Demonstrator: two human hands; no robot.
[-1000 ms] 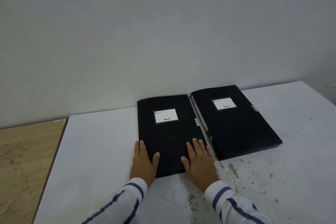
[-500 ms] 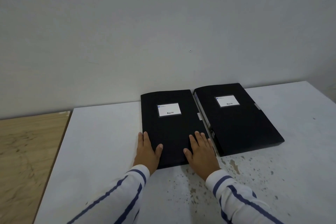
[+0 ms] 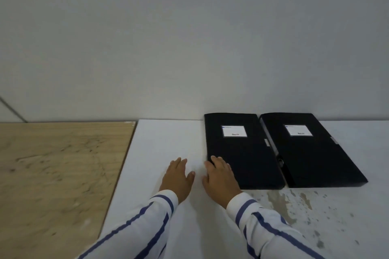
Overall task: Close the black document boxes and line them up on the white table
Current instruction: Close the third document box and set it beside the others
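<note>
Two black document boxes lie closed and side by side on the white table (image 3: pixel 164 145), each with a white label on its lid. The left box (image 3: pixel 242 153) and the right box (image 3: pixel 311 153) both reach back to the wall, their long sides almost touching. My left hand (image 3: pixel 179 176) rests flat on the bare tabletop, left of the boxes, fingers apart. My right hand (image 3: pixel 221 176) lies flat too, its fingertips over the near left corner of the left box. Neither hand holds anything.
A wooden surface (image 3: pixel 59 164) adjoins the white table on the left. A plain grey wall (image 3: pixel 189 48) stands right behind the boxes. The tabletop near the right front is stained with brownish specks (image 3: pixel 294 202).
Both hands have slid left off the left box's lid; the left hand is now on bare table. The boxes were pushed back to the wall and straightened. The view has swung left.
</note>
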